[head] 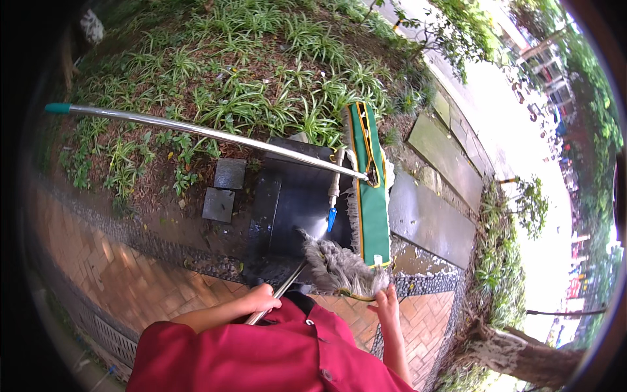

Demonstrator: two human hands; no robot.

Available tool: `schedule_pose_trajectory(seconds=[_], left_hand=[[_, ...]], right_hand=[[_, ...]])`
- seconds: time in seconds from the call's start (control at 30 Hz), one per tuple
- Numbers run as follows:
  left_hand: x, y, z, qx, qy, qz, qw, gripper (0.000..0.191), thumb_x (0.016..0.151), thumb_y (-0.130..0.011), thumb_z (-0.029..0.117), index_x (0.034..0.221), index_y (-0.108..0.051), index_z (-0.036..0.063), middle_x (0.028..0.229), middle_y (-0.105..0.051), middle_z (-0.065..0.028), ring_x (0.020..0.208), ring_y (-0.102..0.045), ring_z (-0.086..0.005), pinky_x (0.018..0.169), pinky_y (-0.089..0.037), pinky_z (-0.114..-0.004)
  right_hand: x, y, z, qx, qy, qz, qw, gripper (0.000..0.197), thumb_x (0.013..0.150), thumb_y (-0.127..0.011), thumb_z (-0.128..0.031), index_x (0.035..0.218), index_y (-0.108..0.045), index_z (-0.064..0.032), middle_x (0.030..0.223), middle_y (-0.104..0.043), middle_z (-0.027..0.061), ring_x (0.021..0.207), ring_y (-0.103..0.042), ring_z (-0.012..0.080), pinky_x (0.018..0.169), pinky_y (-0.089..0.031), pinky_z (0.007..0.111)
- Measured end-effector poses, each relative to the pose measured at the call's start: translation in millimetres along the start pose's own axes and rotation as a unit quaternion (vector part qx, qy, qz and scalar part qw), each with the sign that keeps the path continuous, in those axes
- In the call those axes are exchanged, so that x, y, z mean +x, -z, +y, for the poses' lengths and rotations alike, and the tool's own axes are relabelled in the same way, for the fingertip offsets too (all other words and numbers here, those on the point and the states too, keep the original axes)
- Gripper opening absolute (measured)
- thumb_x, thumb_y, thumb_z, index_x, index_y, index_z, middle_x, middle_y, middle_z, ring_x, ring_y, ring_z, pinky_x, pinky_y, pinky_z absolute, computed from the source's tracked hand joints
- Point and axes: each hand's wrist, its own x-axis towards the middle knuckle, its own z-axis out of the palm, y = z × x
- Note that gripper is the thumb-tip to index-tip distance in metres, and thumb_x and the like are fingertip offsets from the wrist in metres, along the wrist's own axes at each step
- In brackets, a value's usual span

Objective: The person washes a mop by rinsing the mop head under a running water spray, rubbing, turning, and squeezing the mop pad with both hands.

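My left hand (pixel 260 300) is closed around a metal mop pole (pixel 288 283) in front of my body. At its far end is a shaggy grey mop head (pixel 333 264), wet and clumped. My right hand (pixel 387 305) grips the near right end of this mop head, by its yellow-edged backing. Just above it, a tap with a blue lever (pixel 332 219) stands over a dark stone basin (pixel 299 201); a pale streak beside the lever looks like running water. A second flat mop with a green cloth back (pixel 370 206) lies across the basin's right side, its steel pole (pixel 205 131) reaching left.
Spider plants (pixel 235 93) grow in the bed beyond the basin. Two small square pavers (pixel 224 190) lie left of it, stone slabs (pixel 431 215) right. Wet brick paving (pixel 147 279) and a pebble strip (pixel 205 262) run near me. A tree trunk (pixel 519 355) stands lower right.
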Motion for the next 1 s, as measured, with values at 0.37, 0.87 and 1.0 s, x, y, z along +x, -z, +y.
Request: schedule_pose_trajectory(seconds=[0.37, 0.87, 1.0], left_hand=[[5.2, -7.8, 9.5, -0.064, 0.016, -0.019, 0.998, 0.023, 0.056, -0.064, 0.017, 0.064, -0.056, -0.0027, 0.056, -0.057, -0.0108, 0.049, -0.055, -0.0175, 0.047, -0.043, -0.030], [13.0, -21.5, -10.7, -0.066, -0.080, -0.038, 0.994, 0.025, 0.066, -0.060, 0.022, 0.062, -0.049, 0.0002, 0.052, -0.052, -0.0056, 0.044, -0.049, -0.0121, 0.041, -0.038, -0.027], [-37.2, -18.2, 4.1, -0.019, -0.034, -0.077, 0.996, 0.025, 0.063, -0.056, 0.025, 0.066, -0.053, 0.0010, 0.059, -0.057, -0.0093, 0.054, -0.055, -0.0179, 0.051, -0.043, -0.030]], right_hand=[[2.6, -20.2, -11.1, -0.522, 0.285, -0.114, 0.795, 0.058, 0.065, -0.064, -0.033, 0.110, -0.048, -0.0012, 0.108, -0.051, 0.0160, 0.099, -0.051, 0.0310, 0.083, -0.041, 0.039], [50.6, 15.1, -48.8, -0.467, 0.184, 0.032, 0.864, 0.033, 0.071, -0.060, -0.036, 0.081, -0.057, -0.0049, 0.071, -0.059, 0.0176, 0.068, -0.057, 0.0353, 0.061, -0.045, 0.043], [18.7, 46.2, -2.2, -0.351, 0.152, 0.056, 0.922, 0.028, 0.074, -0.057, -0.030, 0.081, -0.060, -0.0029, 0.066, -0.058, 0.0181, 0.061, -0.057, 0.0333, 0.057, -0.044, 0.040]])
